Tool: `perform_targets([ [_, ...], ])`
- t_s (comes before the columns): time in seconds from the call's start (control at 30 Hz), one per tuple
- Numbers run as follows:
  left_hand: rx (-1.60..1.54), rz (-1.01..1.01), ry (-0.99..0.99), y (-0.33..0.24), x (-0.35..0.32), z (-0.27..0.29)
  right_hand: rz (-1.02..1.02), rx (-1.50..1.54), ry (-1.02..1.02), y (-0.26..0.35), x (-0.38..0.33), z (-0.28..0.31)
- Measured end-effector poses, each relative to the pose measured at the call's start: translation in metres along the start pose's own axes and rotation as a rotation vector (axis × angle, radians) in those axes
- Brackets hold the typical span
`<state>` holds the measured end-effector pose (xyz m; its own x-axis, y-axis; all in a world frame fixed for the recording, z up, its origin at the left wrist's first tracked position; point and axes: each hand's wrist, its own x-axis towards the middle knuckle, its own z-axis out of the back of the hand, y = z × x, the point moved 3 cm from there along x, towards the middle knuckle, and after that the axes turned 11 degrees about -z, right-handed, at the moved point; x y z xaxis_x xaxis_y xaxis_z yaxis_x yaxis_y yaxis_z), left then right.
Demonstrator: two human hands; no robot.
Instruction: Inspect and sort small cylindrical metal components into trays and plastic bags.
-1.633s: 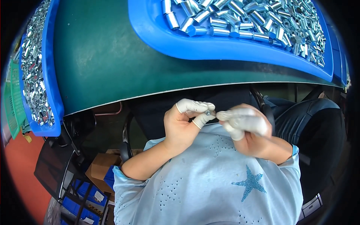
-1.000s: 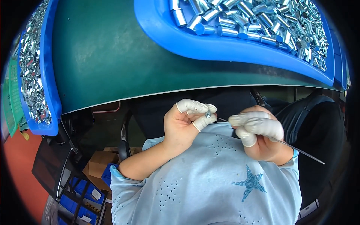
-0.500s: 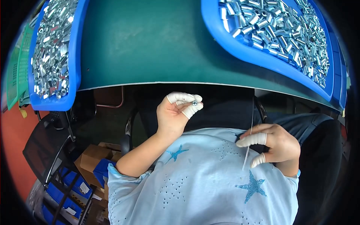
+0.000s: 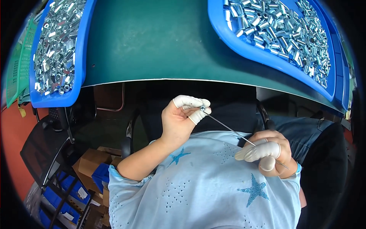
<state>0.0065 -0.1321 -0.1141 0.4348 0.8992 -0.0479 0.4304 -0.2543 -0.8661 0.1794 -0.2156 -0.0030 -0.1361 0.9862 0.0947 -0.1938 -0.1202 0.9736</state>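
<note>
Fingers closed on the thin rod point(image 4: 228, 128), our right hand point(image 4: 272, 150) has swung it from twelve to ten o'clock, bringing its tip to the small metal part point(image 4: 203, 108) our left hand point(image 4: 178, 117) pinches.

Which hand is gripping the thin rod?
The right hand: the rod runs through its grip, while the left hand pinches a small metal part.

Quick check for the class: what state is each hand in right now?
Left hand: closed, pinching a small shiny metal part.
Right hand: closed, holding a thin metal rod.
</note>
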Motion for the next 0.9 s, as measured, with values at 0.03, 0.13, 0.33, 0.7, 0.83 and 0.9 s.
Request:
perform_targets([
  [0.03, 0.007, -0.001, -0.002, 0.0, 0.0, -0.001, 0.003, 0.002, 0.012, -0.001, 0.0, -0.001],
  [0.13, 0.057, 0.003, 0.017, -0.001, 0.0, -0.002, -0.012, -0.029, -0.002, -0.004, -0.003, 0.0],
  [0.33, 0.072, 0.013, 0.029, 0.002, 0.0, -0.002, 0.005, -0.035, 0.008, -0.002, 0.0, 0.003],
  [0.7, 0.194, -0.001, 0.099, 0.006, -0.002, -0.007, 0.042, -0.503, -0.11, -0.007, 0.03, -0.014],
  [0.83, 0.306, -0.007, 0.145, 0.004, -0.002, -0.011, 0.146, -0.552, -0.124, -0.027, 0.023, -0.022],
  [0.9, 0.342, -0.001, 0.155, 0.004, -0.004, -0.012, 0.116, -0.543, -0.13, -0.031, 0.019, -0.024],
])
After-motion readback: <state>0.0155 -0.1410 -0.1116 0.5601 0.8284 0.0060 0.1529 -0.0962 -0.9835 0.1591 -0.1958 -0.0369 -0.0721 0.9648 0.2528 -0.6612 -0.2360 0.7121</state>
